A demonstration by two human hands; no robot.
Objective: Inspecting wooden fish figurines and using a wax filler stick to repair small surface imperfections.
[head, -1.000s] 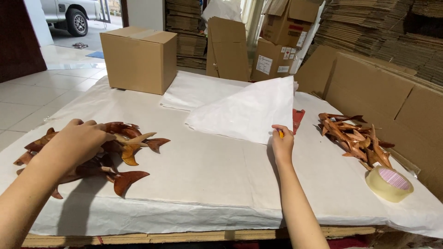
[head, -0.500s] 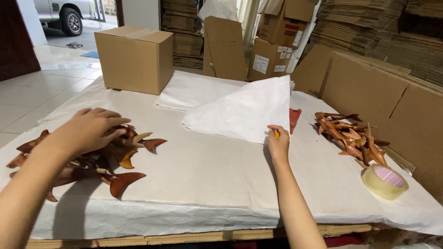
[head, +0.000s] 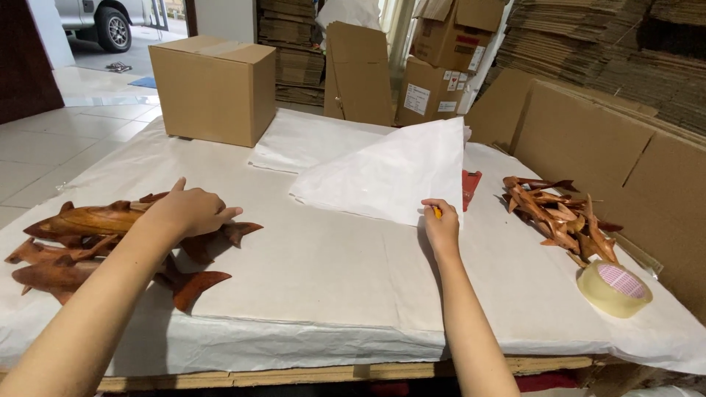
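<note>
- While the left hand (head: 193,211) lies on the pile of wooden fish carvings (head: 88,242) at the table's left side, its fingers curl around one carving; taking only the top piece should keep the pile quiet.
- At the middle, the right hand (head: 441,226) pinches the lifted white paper sheet (head: 393,176), fingers closed, a small yellow thing between them; a gentle pull would avoid tearing.
- Further right lie a second carving pile (head: 562,213) and a tape roll (head: 614,288).
- White paper covers the table (head: 316,272); cardboard boxes (head: 213,88) stand behind.
</note>
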